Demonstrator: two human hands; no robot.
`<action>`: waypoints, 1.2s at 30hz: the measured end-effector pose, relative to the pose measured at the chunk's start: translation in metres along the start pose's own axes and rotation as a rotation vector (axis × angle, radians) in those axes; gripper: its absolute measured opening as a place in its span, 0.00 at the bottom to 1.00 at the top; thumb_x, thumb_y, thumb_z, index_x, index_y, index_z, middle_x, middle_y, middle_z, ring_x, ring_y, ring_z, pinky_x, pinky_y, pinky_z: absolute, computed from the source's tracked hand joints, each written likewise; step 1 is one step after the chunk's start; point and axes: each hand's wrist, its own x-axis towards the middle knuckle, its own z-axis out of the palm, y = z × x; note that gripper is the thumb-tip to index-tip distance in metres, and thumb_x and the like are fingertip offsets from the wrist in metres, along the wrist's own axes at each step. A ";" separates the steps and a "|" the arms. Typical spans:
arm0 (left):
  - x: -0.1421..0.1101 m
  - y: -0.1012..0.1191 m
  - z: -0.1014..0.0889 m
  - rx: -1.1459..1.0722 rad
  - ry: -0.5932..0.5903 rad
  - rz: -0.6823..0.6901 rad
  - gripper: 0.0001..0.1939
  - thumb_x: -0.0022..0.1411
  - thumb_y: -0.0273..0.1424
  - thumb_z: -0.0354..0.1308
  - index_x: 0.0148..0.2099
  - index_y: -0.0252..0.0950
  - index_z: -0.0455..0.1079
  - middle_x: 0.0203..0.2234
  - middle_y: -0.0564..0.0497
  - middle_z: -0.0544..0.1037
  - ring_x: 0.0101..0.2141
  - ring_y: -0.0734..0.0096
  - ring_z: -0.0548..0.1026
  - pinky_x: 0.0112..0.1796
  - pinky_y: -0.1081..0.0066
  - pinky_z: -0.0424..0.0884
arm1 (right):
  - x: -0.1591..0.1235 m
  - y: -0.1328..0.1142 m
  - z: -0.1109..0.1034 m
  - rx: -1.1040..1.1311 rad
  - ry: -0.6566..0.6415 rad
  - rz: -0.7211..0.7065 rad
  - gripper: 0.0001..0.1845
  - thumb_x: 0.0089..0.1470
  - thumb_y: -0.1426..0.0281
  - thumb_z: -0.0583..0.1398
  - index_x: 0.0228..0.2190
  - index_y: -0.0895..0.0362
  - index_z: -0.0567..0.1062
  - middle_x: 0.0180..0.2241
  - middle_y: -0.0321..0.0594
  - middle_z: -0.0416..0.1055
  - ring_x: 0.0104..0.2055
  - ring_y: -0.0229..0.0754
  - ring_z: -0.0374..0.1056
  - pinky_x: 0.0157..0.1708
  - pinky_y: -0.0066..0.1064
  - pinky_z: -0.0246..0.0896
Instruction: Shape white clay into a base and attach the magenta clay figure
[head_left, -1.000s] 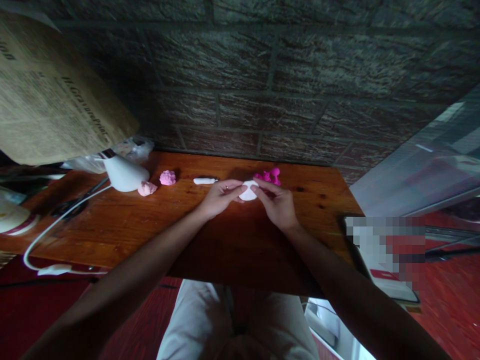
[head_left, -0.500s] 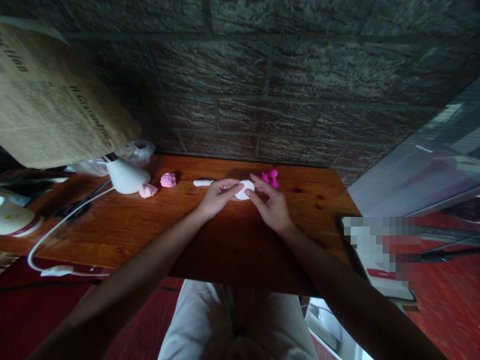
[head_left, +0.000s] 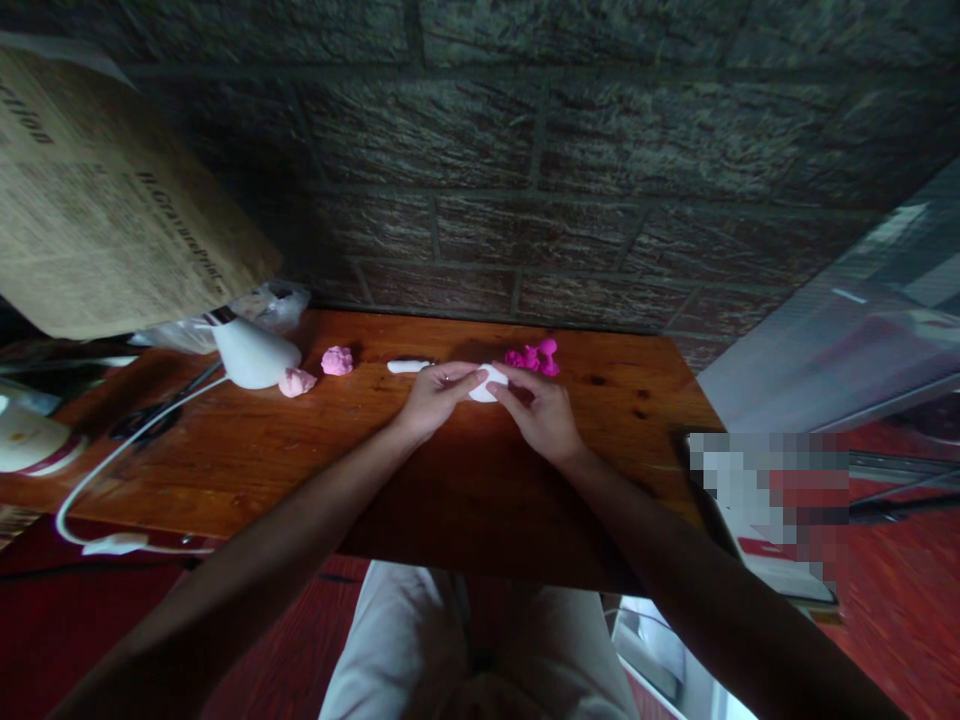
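A flat, rounded piece of white modelling clay is held over the table between both hands. My left hand pinches its left side, thumb on the face toward me and fingers behind. On its right side my right hand grips it, the thumb pressed on the front and the fingers curled over the far edge. Just past the right fingers lie bright magenta pieces, small and knobbly. A white-handled tool lies left of my left hand. Farther left are two crumpled pink clay lumps, one apart and another against the lamp base.
A white lamp base with a newspaper-print shade stands at the left, its white cord looping over the table edge. Dark scissors lie beside it. A brick wall rises behind the wooden table.
My right fingers have drawn in lower around the white clay, and more of the magenta pieces shows behind them. The clay stays in both hands.
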 end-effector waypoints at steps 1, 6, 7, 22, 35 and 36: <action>0.000 0.000 0.000 0.000 0.014 0.003 0.19 0.50 0.42 0.71 0.41 0.34 0.81 0.37 0.47 0.84 0.36 0.67 0.78 0.40 0.69 0.72 | 0.000 -0.001 0.000 -0.005 -0.001 0.000 0.17 0.57 0.62 0.63 0.48 0.48 0.79 0.41 0.37 0.81 0.40 0.43 0.76 0.45 0.37 0.72; 0.001 0.002 0.003 -0.073 0.059 -0.024 0.20 0.48 0.43 0.72 0.40 0.35 0.80 0.37 0.47 0.84 0.36 0.68 0.79 0.42 0.68 0.73 | 0.001 -0.005 0.001 0.004 0.005 -0.033 0.19 0.59 0.62 0.61 0.51 0.47 0.78 0.46 0.39 0.79 0.43 0.44 0.76 0.49 0.38 0.71; 0.002 0.002 0.003 -0.090 0.058 -0.033 0.20 0.48 0.43 0.72 0.40 0.35 0.80 0.37 0.47 0.84 0.36 0.68 0.79 0.42 0.68 0.73 | 0.001 -0.006 0.001 0.004 0.012 -0.039 0.19 0.59 0.63 0.61 0.52 0.47 0.77 0.47 0.39 0.79 0.45 0.44 0.75 0.50 0.39 0.71; 0.002 0.000 0.002 -0.102 0.026 -0.047 0.18 0.50 0.40 0.72 0.40 0.35 0.81 0.36 0.49 0.84 0.34 0.72 0.78 0.42 0.71 0.74 | 0.001 0.006 0.007 0.099 -0.078 0.049 0.21 0.59 0.61 0.60 0.53 0.48 0.76 0.46 0.39 0.78 0.38 0.39 0.74 0.41 0.34 0.73; 0.005 0.000 0.001 -0.140 -0.044 -0.033 0.24 0.46 0.35 0.74 0.46 0.34 0.77 0.42 0.46 0.83 0.42 0.65 0.80 0.49 0.63 0.73 | 0.006 0.007 0.003 0.283 0.040 0.149 0.29 0.55 0.58 0.63 0.57 0.47 0.72 0.51 0.40 0.76 0.47 0.46 0.75 0.32 0.33 0.78; 0.005 0.000 0.001 -0.118 -0.058 -0.024 0.22 0.47 0.36 0.74 0.45 0.34 0.78 0.42 0.45 0.83 0.43 0.64 0.80 0.49 0.63 0.72 | 0.006 0.007 0.003 0.286 0.028 0.140 0.28 0.55 0.58 0.63 0.58 0.46 0.71 0.52 0.40 0.75 0.45 0.45 0.76 0.33 0.34 0.78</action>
